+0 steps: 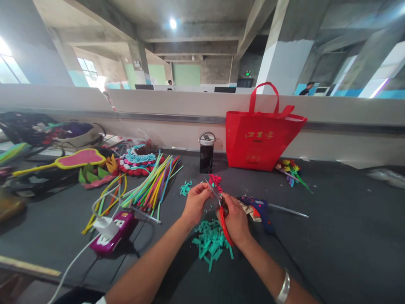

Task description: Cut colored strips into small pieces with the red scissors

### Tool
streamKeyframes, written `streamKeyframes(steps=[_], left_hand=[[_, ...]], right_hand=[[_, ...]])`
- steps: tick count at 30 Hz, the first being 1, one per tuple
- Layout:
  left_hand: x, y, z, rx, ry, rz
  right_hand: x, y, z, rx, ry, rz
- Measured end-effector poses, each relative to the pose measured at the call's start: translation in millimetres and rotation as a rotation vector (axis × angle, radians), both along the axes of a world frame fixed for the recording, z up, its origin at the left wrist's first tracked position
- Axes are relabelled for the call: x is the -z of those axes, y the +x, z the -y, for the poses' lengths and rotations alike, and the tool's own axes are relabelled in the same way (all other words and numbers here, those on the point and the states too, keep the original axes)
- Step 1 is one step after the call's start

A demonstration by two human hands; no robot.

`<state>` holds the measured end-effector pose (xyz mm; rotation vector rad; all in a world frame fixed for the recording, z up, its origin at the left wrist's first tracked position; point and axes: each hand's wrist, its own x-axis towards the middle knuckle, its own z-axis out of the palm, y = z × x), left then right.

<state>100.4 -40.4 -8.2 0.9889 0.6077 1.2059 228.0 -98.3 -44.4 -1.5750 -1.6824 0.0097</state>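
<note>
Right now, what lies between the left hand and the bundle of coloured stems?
In the head view, a small heap of short teal pieces lies between the left hand and the bundle of coloured stems.

We are noting metal blades and glossy red plastic handles on the scissors [224,226]. At near right, we are observing a polished metal bracelet [284,287]; at near left, a smooth, glossy purple plastic socket block [125,230]. Across the table [335,240], we are finding a matt black surface; at left, fuzzy-looking stems [152,184]; at far right, a smooth, cloth-like red bag [262,145]; at the far side, rough concrete beams [196,33].
</note>
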Motion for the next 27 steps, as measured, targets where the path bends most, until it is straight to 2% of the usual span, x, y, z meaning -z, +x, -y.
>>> streamKeyframes(steps=[12, 18, 27], left_hand=[[-0.6, 1.8, 1.6, -0.056, 0.023, -0.057], [-3.7, 1.2, 4.7, -0.042, 0.016, -0.04], [2.5, 2.5, 3.9, -0.044, 0.022, -0.029]], right_hand=[[-2.7, 0.1, 1.8, 0.054, -0.052, 0.025], [1.0, -0.1, 0.2, 0.024, -0.016, -0.005], [2.8, 0.7, 0.1, 0.038, -0.013, 0.023]])
